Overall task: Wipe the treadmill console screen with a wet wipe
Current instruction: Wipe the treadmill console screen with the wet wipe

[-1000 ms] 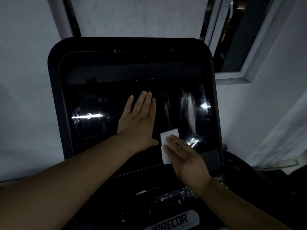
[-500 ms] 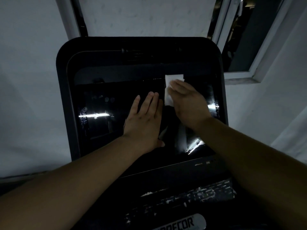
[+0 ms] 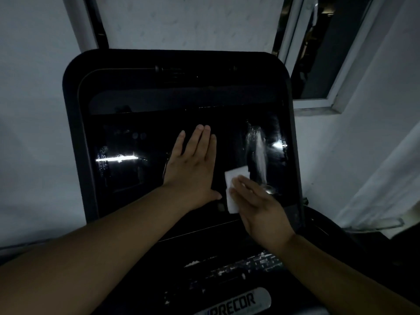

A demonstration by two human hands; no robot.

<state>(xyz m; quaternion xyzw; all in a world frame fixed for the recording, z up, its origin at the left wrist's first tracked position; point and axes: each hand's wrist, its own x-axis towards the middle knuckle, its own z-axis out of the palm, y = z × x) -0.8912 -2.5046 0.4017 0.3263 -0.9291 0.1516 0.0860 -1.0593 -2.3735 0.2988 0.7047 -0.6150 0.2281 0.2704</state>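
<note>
Nearest you, a PRECOR badge [image 3: 236, 303] sits at the console base. Your right hand [image 3: 261, 212] lies flat, fingers straight, pressing the white wet wipe [image 3: 234, 185] against the lower right of the console screen [image 3: 141, 178]. Your left hand [image 3: 193, 164] rests open-palmed mid-screen, fingers extended. Wet streaks [image 3: 258, 153] show above the wipe. Beyond, a window frame [image 3: 318, 103].

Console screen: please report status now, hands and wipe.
Left hand flat on console screen, holds nothing. Right hand presses wet wipe on lower right of screen. Wet streaks above wipe. Nothing in the way.
</note>
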